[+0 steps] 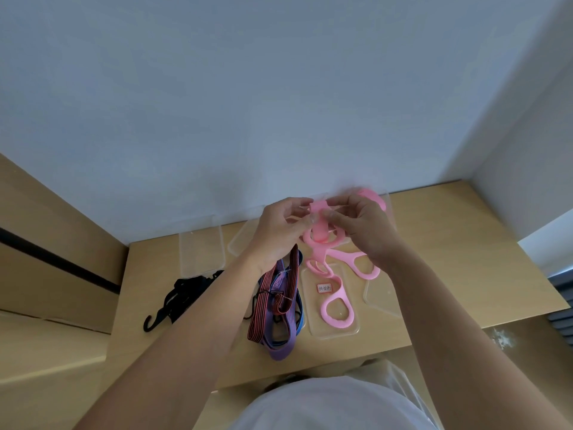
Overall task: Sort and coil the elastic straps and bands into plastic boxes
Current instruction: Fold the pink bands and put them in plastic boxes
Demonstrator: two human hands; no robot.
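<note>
Head view: left hand [280,231] and right hand [362,231] pinch the pink band [319,231] aloft, likely coiling it for boxing.

L hand [279,232] & R hand [364,234] pinch pink band [319,226] betw. fingertips, above table [449,243]. Its loops trail below grip, over clear box [335,336]. Striped straps [279,293] lie below-left of grip; black hook strap [179,293] further left.

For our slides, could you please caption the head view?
Left hand and right hand pinch a pink band over a clear box, beside striped straps and a black strap.
</note>
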